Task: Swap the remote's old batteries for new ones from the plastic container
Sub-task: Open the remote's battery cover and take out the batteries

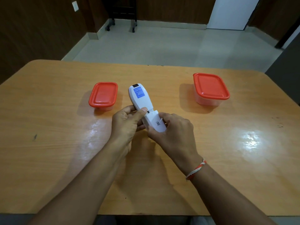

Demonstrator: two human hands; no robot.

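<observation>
The remote (140, 98) is gripped by the left hand (128, 120). Its battery cover (155, 121), light, stiff and slippery, is pinched at the edges by the right hand (172, 129).

just one head-worn wide-angle cam, looking forward and down over the table (48, 111), close above both hands, floor beyond

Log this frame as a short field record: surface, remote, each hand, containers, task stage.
surface: wooden table
remote: white, back side up, held above table
battery cover: partly slid off
left hand: grips remote body
right hand: holds the cover
containers: small one left, larger one right, red lids on
stage: opening battery compartment; batteries not visible
</observation>
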